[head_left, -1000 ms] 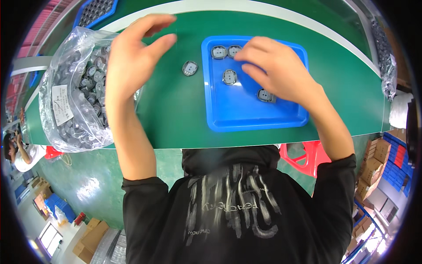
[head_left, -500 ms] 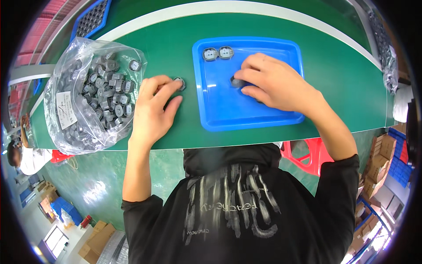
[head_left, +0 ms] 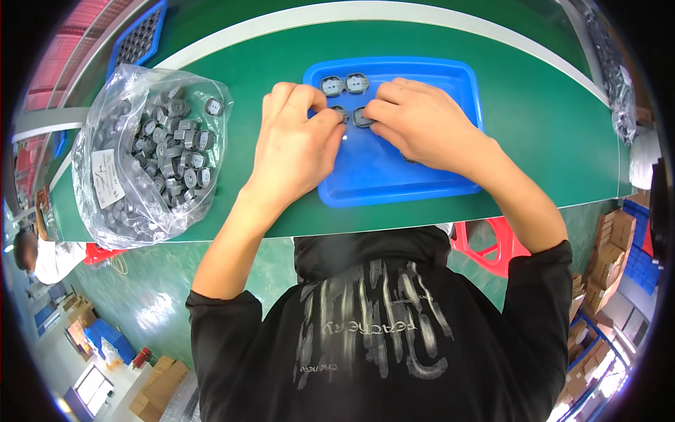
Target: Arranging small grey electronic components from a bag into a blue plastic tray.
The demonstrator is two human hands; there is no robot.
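Two small rounded grey plastic parts with pale centres stand side by side in the far left corner of the blue tray (head_left: 394, 191): one grey part (head_left: 331, 86) and its neighbour (head_left: 356, 83). Just nearer, my left hand (head_left: 295, 141) pinches another grey part (head_left: 342, 113) at the tray's left side, fingers partly covering it. My right hand (head_left: 429, 126) has its fingertips closed on a grey part (head_left: 361, 117) right beside that one. Below the right palm a dark bit of a further part (head_left: 410, 160) peeks out, mostly hidden.
A clear plastic bag (head_left: 105, 218) with many loose grey parts lies open at the left of the green table (head_left: 267, 56). One part (head_left: 214, 106) rests near its mouth. A blue tray of parts (head_left: 137, 39) is at the far left. Behind me stands a red stool (head_left: 492, 246).
My left hand has carried a grey part from the table rightward into the tray. My right hand has shifted slightly left and set its part beside it. The tray moved slightly left.
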